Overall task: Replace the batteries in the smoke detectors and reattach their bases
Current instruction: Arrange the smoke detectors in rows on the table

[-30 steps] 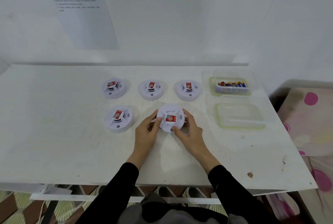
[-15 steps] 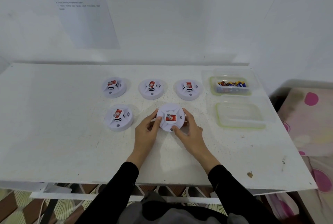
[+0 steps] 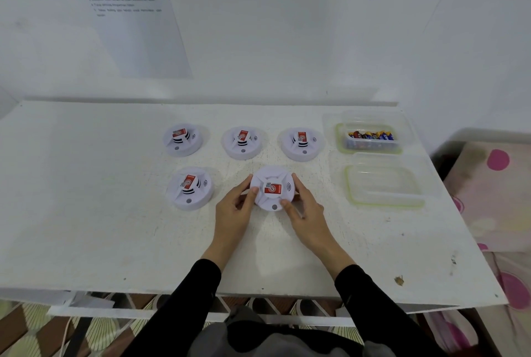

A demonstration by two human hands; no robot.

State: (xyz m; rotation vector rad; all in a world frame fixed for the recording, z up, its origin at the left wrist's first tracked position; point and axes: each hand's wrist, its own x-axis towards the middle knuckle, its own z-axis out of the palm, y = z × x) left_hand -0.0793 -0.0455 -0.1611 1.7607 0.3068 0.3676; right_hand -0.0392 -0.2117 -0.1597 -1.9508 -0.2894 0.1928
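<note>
Several white round smoke detectors with red labels lie on the white table point(image 3: 86, 227). The front middle smoke detector point(image 3: 272, 187) sits flat on the table between both my hands. My left hand point(image 3: 234, 213) grips its left rim with thumb and fingers. My right hand point(image 3: 306, 213) clasps its right rim, thumb near the front edge. Three more stand in a back row: the back left detector point(image 3: 182, 140), the back middle detector point(image 3: 242, 142) and the back right detector point(image 3: 302, 144). The front left detector point(image 3: 190, 188) rests apart from my left hand.
A clear plastic box of batteries point(image 3: 369, 140) stands at the back right. Its empty lid point(image 3: 383, 187) lies in front of it. A printed paper sheet point(image 3: 126, 12) hangs on the wall. A pink-dotted cloth point(image 3: 494, 198) is beyond the table's right edge.
</note>
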